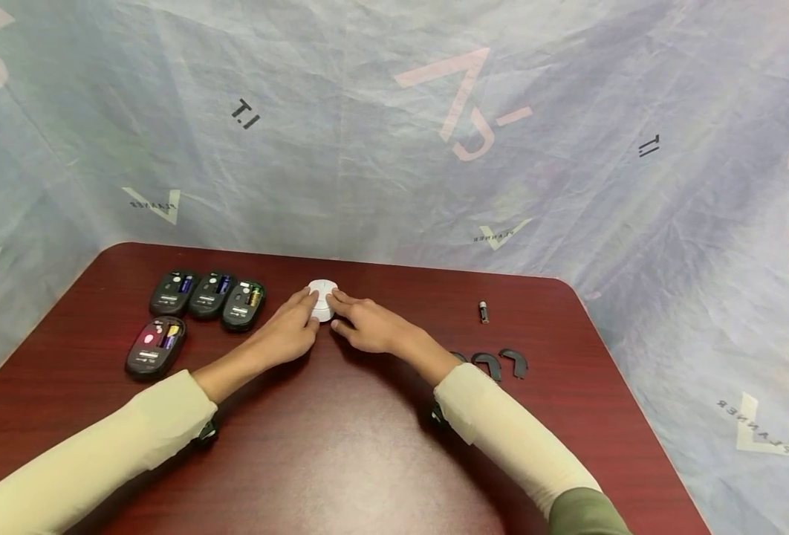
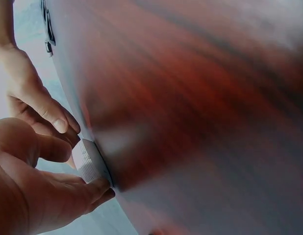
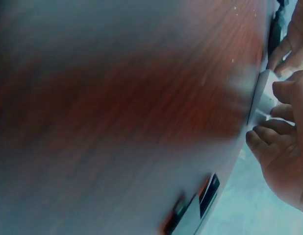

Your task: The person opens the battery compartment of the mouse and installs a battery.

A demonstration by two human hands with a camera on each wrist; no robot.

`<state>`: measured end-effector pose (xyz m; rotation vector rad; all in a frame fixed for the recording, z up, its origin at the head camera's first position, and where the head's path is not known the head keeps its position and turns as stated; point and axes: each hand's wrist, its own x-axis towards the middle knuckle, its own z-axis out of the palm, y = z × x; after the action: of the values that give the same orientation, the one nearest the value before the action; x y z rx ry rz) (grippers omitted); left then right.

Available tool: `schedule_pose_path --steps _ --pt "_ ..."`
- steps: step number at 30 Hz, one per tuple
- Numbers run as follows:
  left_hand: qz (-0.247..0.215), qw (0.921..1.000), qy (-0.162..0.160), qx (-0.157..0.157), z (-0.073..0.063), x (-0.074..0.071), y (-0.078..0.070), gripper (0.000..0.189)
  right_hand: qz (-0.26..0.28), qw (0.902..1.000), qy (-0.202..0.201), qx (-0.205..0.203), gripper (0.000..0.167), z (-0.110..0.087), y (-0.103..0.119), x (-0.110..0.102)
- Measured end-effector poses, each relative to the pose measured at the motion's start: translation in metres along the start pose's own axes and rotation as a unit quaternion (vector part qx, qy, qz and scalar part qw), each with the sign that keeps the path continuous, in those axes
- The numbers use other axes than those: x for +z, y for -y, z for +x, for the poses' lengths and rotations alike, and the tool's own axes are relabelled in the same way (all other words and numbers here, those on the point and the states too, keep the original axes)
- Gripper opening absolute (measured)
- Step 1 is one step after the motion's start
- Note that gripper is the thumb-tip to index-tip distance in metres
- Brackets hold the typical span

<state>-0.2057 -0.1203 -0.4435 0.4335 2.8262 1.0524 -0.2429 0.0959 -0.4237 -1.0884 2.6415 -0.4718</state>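
A white computer mouse (image 1: 323,300) sits on the dark red table near its back edge, between both hands. My left hand (image 1: 292,325) holds its left side, fingers along the upper edge and thumb nearer me. From the other side my right hand (image 1: 370,325) holds the right edge with its fingers and thumb. In the left wrist view the ridged side of the mouse (image 2: 88,161) shows between the fingertips. The right wrist view shows a pale side of the mouse (image 3: 263,95) beside the fingers. The mouse's underside is hidden.
Several black mice lie upside down at the left with batteries in uncovered compartments, one black mouse (image 1: 156,348) nearer me. At the right lie a loose battery (image 1: 484,312) and curved black covers (image 1: 515,362), one partly hidden by my right arm. A printed sheet (image 1: 341,148) hangs behind the table.
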Motion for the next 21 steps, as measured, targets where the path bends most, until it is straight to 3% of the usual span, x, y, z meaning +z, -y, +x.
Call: schedule_pose_path --steps 4,14,21 --pt "-0.012 0.9999 0.007 0.002 0.003 0.005 -0.002 0.065 0.007 1.0 0.003 -0.005 0.062 -0.009 -0.006 -0.003" --pt "-0.021 0.9985 0.05 -0.01 0.005 0.013 -0.035 0.067 0.016 0.9997 -0.013 -0.013 0.059 -0.034 -0.027 -0.013" --pt "-0.02 0.9962 0.085 0.002 0.011 0.023 -0.043 0.073 0.027 0.9994 -0.021 -0.007 0.058 -0.052 -0.042 -0.017"
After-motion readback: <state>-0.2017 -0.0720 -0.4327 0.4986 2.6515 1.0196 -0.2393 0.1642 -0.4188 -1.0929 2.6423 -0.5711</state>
